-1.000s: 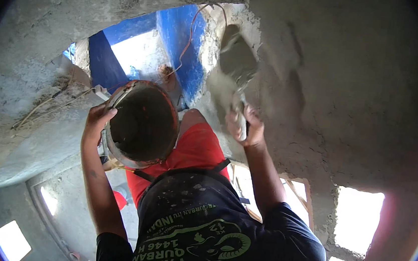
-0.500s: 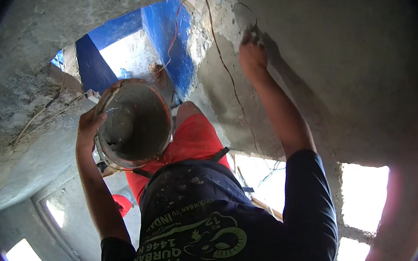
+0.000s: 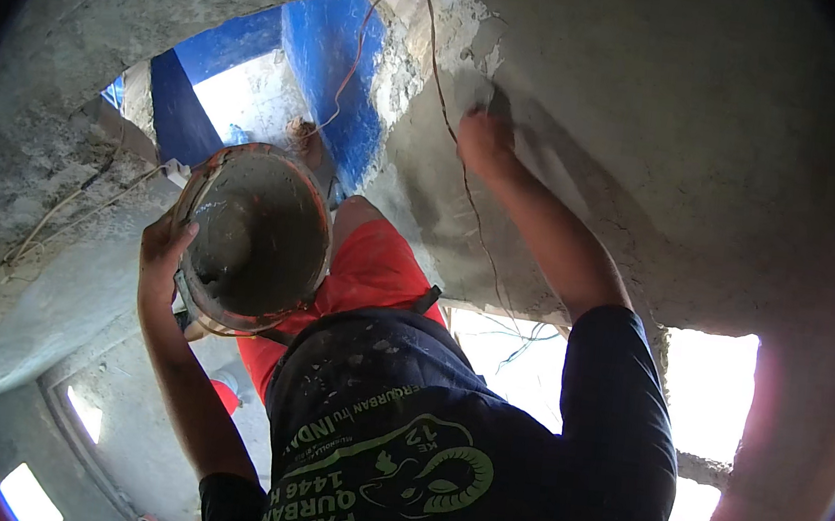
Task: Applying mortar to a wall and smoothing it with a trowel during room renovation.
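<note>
A round bucket (image 3: 258, 230) with a worn orange rim is tilted so that its inside shows, with wet grey mortar (image 3: 230, 241) in it. My left hand (image 3: 163, 248) grips its left edge, thumb over the rim. My right hand (image 3: 487, 143) is closed against the plastered wall (image 3: 649, 152), beside the rough patch. It seems to hold a trowel, whose flat grey blade (image 3: 471, 89) shows only faintly above the fist; the handle is hidden by my fingers.
A loose brown wire (image 3: 454, 143) hangs down the wall close to my right hand. Crumbled masonry (image 3: 409, 54) edges an opening with blue-painted sides (image 3: 331, 61). Thin cables (image 3: 76, 203) lie along the left ledge. Bright window openings (image 3: 712, 389) are low on the right.
My right hand has moved down and slightly left along the wall. The bucket and my left hand have shifted a little left in view, along with the whole scene.
</note>
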A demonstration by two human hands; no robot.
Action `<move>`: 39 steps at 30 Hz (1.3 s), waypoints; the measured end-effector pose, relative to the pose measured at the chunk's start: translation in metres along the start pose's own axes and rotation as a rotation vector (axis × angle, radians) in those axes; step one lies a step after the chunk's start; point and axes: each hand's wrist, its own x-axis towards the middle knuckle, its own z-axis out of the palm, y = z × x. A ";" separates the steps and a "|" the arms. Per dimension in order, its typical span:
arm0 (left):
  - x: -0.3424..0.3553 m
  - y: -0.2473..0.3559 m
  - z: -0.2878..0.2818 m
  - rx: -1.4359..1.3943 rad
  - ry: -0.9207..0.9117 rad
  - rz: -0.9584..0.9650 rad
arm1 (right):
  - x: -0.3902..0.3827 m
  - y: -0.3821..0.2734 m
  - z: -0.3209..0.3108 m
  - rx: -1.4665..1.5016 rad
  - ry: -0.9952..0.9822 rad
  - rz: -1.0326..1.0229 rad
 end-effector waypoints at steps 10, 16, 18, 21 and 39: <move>0.021 0.001 0.016 0.033 -0.092 0.004 | 0.083 0.009 0.012 0.030 0.342 0.146; 0.002 0.004 0.013 0.131 -0.043 0.007 | 0.046 -0.018 0.046 -0.107 0.095 0.020; 0.004 0.003 0.015 0.134 -0.025 -0.002 | 0.039 -0.014 0.040 -0.125 0.019 0.039; 0.003 -0.005 0.005 0.081 -0.016 -0.020 | 0.031 0.001 0.008 -0.150 0.249 0.025; 0.006 0.000 0.008 0.048 -0.044 0.008 | 0.032 0.029 -0.076 -0.119 0.370 -0.009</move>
